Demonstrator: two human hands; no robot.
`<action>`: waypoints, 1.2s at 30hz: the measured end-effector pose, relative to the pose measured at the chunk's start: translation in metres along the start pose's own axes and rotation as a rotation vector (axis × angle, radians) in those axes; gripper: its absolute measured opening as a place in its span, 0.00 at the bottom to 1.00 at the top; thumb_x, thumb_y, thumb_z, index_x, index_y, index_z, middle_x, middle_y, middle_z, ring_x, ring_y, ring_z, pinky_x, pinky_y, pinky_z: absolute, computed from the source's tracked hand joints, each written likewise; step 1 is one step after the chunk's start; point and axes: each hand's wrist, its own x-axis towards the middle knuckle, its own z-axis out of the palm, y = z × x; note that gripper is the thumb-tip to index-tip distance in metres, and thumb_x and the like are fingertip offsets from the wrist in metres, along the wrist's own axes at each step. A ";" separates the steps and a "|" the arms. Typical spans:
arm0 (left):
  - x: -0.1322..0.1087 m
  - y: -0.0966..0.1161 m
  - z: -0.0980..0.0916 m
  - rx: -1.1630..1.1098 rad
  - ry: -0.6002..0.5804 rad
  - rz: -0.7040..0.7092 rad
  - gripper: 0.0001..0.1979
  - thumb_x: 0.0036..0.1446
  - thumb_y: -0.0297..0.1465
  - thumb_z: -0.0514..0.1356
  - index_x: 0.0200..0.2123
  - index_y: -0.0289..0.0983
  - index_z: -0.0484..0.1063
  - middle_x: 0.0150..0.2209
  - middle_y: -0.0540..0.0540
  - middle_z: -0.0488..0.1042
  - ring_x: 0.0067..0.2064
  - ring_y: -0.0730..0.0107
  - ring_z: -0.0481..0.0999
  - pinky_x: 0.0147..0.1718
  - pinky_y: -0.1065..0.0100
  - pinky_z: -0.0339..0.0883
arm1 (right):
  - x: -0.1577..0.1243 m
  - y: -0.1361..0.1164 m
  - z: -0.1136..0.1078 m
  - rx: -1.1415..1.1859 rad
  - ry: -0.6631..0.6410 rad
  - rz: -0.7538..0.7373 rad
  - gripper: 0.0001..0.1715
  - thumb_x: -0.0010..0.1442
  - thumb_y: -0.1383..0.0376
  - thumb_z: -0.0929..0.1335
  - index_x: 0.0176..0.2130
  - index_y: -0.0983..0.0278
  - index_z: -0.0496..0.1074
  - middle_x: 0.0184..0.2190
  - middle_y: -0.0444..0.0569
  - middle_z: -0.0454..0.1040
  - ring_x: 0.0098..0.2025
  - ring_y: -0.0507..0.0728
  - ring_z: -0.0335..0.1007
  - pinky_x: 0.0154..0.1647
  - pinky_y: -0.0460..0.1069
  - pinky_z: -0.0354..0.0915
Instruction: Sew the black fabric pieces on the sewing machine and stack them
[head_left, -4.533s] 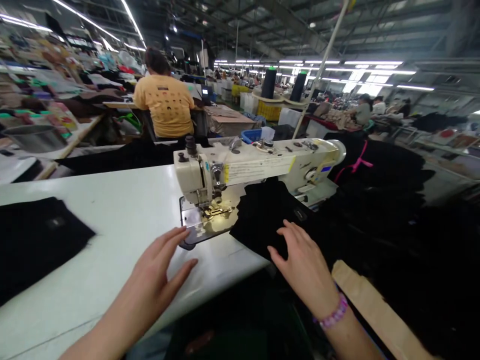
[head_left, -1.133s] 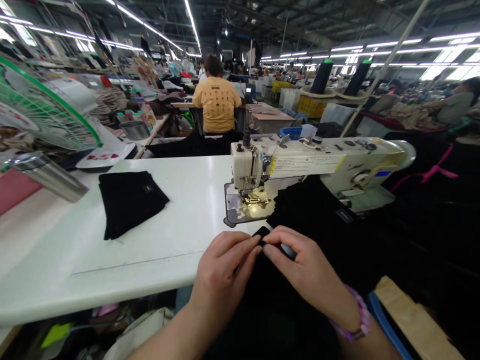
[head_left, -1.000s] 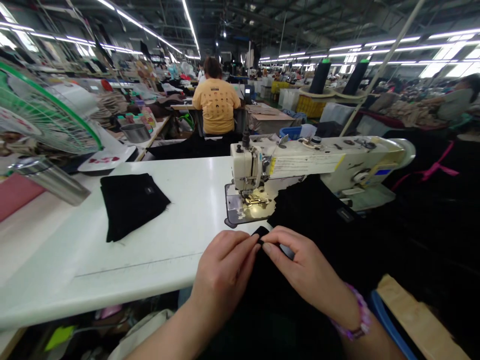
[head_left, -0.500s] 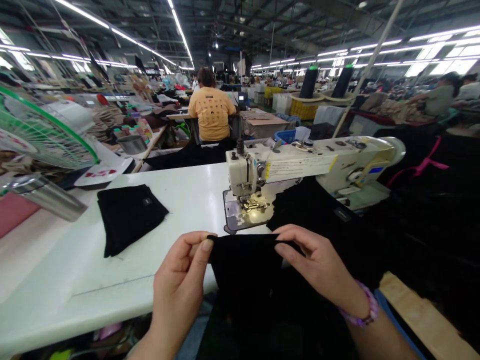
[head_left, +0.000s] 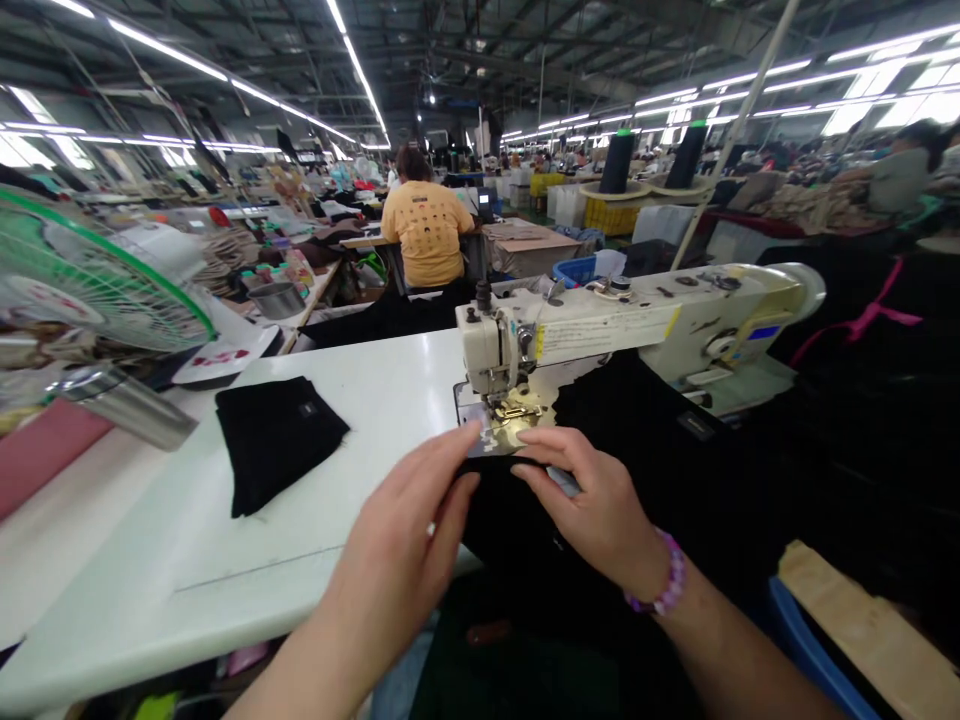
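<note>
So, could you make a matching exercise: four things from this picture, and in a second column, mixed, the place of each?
1 black fabric piece
2 folded black cloth
3 steel bottle
4 bracelet

A on the right wrist
B far left, beside the green fan
C touched by left hand and right hand, before the sewing machine
D alone on the white table

Pairs: 1-C, 2-D, 3-B, 4-A
</note>
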 end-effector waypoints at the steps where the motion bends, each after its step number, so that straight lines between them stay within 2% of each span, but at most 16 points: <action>1: 0.006 0.001 0.004 -0.049 -0.104 0.059 0.17 0.65 0.29 0.55 0.56 0.41 0.72 0.49 0.41 0.78 0.44 0.63 0.79 0.43 0.62 0.76 | 0.001 0.000 0.002 -0.010 -0.023 -0.025 0.13 0.65 0.68 0.67 0.50 0.58 0.70 0.45 0.47 0.80 0.46 0.55 0.80 0.52 0.50 0.73; 3: 0.017 0.000 0.012 -0.126 -0.222 0.087 0.14 0.65 0.26 0.53 0.49 0.39 0.76 0.43 0.43 0.79 0.42 0.65 0.79 0.43 0.64 0.75 | 0.002 0.001 0.004 -0.014 -0.047 -0.031 0.11 0.66 0.66 0.67 0.49 0.58 0.71 0.45 0.49 0.80 0.47 0.56 0.80 0.52 0.51 0.73; 5: 0.025 -0.002 0.017 -0.158 -0.249 0.055 0.12 0.64 0.25 0.54 0.42 0.38 0.77 0.38 0.45 0.79 0.40 0.66 0.78 0.41 0.66 0.74 | 0.002 0.002 0.004 0.022 -0.048 0.033 0.10 0.65 0.65 0.67 0.48 0.59 0.70 0.44 0.49 0.80 0.46 0.57 0.80 0.50 0.52 0.74; 9: 0.032 -0.011 0.018 -0.123 -0.269 0.038 0.09 0.64 0.26 0.55 0.37 0.38 0.76 0.35 0.46 0.77 0.39 0.67 0.77 0.39 0.67 0.72 | -0.005 0.010 0.008 0.242 -0.100 0.325 0.17 0.61 0.64 0.70 0.50 0.59 0.68 0.43 0.49 0.81 0.46 0.58 0.80 0.49 0.52 0.73; 13: 0.041 -0.036 0.027 -0.012 -0.272 -0.068 0.11 0.65 0.29 0.53 0.35 0.38 0.75 0.36 0.45 0.77 0.39 0.65 0.76 0.41 0.65 0.69 | -0.021 0.026 0.021 0.571 -0.271 0.674 0.16 0.60 0.60 0.69 0.48 0.61 0.69 0.35 0.46 0.81 0.37 0.57 0.80 0.39 0.50 0.74; 15: 0.048 -0.055 0.043 0.083 -0.338 -0.137 0.10 0.65 0.29 0.53 0.36 0.38 0.75 0.37 0.45 0.77 0.40 0.64 0.76 0.42 0.64 0.69 | -0.027 0.036 0.030 0.629 -0.307 0.777 0.16 0.62 0.59 0.68 0.48 0.63 0.70 0.32 0.46 0.80 0.36 0.57 0.80 0.38 0.51 0.74; 16: 0.050 -0.065 0.052 0.127 -0.377 -0.164 0.10 0.65 0.29 0.54 0.36 0.38 0.75 0.37 0.45 0.77 0.40 0.63 0.76 0.42 0.64 0.68 | -0.028 0.042 0.035 0.588 -0.304 0.803 0.16 0.62 0.60 0.67 0.48 0.64 0.70 0.31 0.46 0.80 0.35 0.57 0.80 0.38 0.51 0.74; 17: 0.053 -0.075 0.063 0.158 -0.406 -0.183 0.10 0.64 0.29 0.54 0.35 0.38 0.75 0.37 0.44 0.77 0.41 0.62 0.76 0.42 0.64 0.68 | -0.029 0.047 0.040 0.487 -0.297 0.803 0.16 0.63 0.61 0.67 0.49 0.65 0.70 0.29 0.46 0.79 0.34 0.58 0.79 0.37 0.52 0.74; 19: 0.056 -0.091 0.084 0.190 -0.428 -0.212 0.09 0.63 0.29 0.55 0.34 0.37 0.76 0.37 0.43 0.77 0.41 0.61 0.76 0.42 0.64 0.67 | -0.028 0.055 0.047 0.144 -0.273 0.703 0.16 0.63 0.64 0.67 0.50 0.66 0.71 0.29 0.49 0.78 0.35 0.62 0.79 0.39 0.57 0.73; 21: 0.058 -0.103 0.101 0.201 -0.422 -0.251 0.08 0.62 0.30 0.57 0.32 0.37 0.75 0.37 0.42 0.77 0.41 0.61 0.75 0.41 0.65 0.65 | -0.026 0.062 0.052 -0.217 -0.238 0.506 0.17 0.63 0.66 0.68 0.52 0.66 0.71 0.37 0.55 0.79 0.43 0.66 0.77 0.46 0.62 0.72; 23: 0.060 -0.113 0.111 0.201 -0.417 -0.304 0.07 0.60 0.30 0.57 0.32 0.36 0.75 0.37 0.42 0.77 0.40 0.62 0.75 0.39 0.66 0.64 | -0.026 0.066 0.054 -0.406 -0.220 0.305 0.18 0.64 0.68 0.68 0.53 0.66 0.72 0.49 0.59 0.76 0.53 0.68 0.72 0.53 0.64 0.69; 25: 0.064 -0.120 0.117 0.184 -0.426 -0.362 0.07 0.59 0.30 0.57 0.31 0.37 0.74 0.34 0.44 0.78 0.37 0.64 0.75 0.35 0.68 0.63 | -0.027 0.071 0.055 -0.438 -0.224 0.184 0.16 0.65 0.70 0.66 0.52 0.65 0.72 0.55 0.58 0.73 0.58 0.66 0.69 0.57 0.62 0.68; 27: 0.069 -0.125 0.120 0.166 -0.448 -0.426 0.07 0.57 0.31 0.58 0.29 0.37 0.74 0.31 0.46 0.77 0.32 0.66 0.74 0.31 0.69 0.61 | -0.027 0.076 0.056 -0.422 -0.236 0.130 0.14 0.66 0.70 0.66 0.50 0.64 0.73 0.54 0.56 0.74 0.57 0.63 0.70 0.58 0.60 0.68; 31: 0.080 -0.132 0.124 0.152 -0.476 -0.523 0.07 0.53 0.33 0.59 0.26 0.38 0.73 0.26 0.48 0.76 0.28 0.67 0.72 0.26 0.69 0.57 | -0.026 0.082 0.058 -0.429 -0.231 0.112 0.12 0.65 0.70 0.67 0.49 0.65 0.74 0.52 0.55 0.76 0.55 0.63 0.70 0.59 0.60 0.68; 36: 0.086 -0.133 0.128 0.145 -0.479 -0.549 0.09 0.52 0.34 0.58 0.24 0.38 0.73 0.23 0.48 0.74 0.26 0.67 0.69 0.26 0.68 0.55 | -0.020 0.083 0.062 -0.450 -0.217 0.105 0.13 0.66 0.69 0.67 0.50 0.65 0.74 0.51 0.55 0.76 0.54 0.64 0.70 0.57 0.60 0.70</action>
